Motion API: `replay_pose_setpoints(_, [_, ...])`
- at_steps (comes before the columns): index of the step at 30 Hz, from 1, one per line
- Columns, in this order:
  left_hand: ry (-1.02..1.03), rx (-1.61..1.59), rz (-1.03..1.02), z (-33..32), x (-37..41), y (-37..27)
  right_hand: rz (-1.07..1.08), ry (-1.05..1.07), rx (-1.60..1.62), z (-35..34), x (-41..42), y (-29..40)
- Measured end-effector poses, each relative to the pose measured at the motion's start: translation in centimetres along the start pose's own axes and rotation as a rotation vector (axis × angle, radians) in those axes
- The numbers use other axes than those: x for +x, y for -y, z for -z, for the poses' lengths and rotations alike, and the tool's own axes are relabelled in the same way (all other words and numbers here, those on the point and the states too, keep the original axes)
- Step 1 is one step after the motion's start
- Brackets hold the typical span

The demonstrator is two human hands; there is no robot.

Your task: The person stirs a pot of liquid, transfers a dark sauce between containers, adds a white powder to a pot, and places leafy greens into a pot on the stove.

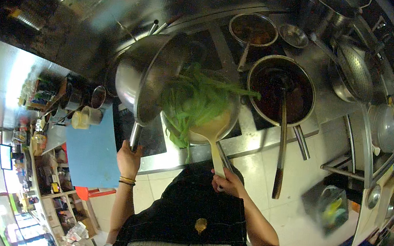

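Note:
My left hand (128, 160) grips the metal handle of a deep steel wok (133, 67), tipped on its side with its mouth turned right. Long leafy greens (195, 102) lie heaped between the wok and a metal pan (233, 122) beside it, some stems hanging over the pan's near rim. My right hand (228, 182) holds a cream-coloured spatula (217, 155), its blurred head against the greens in the pan. That pan's metal handle (224, 155) runs close to my right hand; whether the fingers touch it cannot be told. The wok's inside is mostly hidden.
Right of the pan stands a pot of dark liquid (265, 94) with a long ladle (280, 159) jutting towards me. Behind is a smaller pot (235, 35) with a spoon. A blue board (86, 153) lies left, and a perforated strainer (355, 68) sits far right.

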State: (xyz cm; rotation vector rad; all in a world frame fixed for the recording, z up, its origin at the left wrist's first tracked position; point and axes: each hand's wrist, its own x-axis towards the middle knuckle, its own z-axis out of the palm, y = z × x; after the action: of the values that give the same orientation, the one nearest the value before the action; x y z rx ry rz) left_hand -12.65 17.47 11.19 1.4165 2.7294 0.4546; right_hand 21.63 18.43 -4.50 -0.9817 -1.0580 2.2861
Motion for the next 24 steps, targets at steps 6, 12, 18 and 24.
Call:
replay_pose_setpoints(6, [-0.114, -0.207, 0.053, 0.4, -0.4, 1.7, -0.06, -0.069, -0.553, 1.8, 0.5, 1.3])
replay_pose_setpoints(12, [-0.016, -0.508, 0.267, 0.5, -4.7, 8.4, 0.05, -0.307, -0.786, 5.7, 3.1, 9.9])
replay_pose_setpoints(18, [0.28, -0.861, 0.7, -1.1, -9.6, 14.0, 0.19, -0.42, -1.045, 4.4, 15.6, 16.9])
replay_pose_setpoints(24, [0.366, -1.123, 0.754, -4.5, -11.0, 16.0, 0.041, -0.617, -1.153, 5.0, 23.8, 16.6])
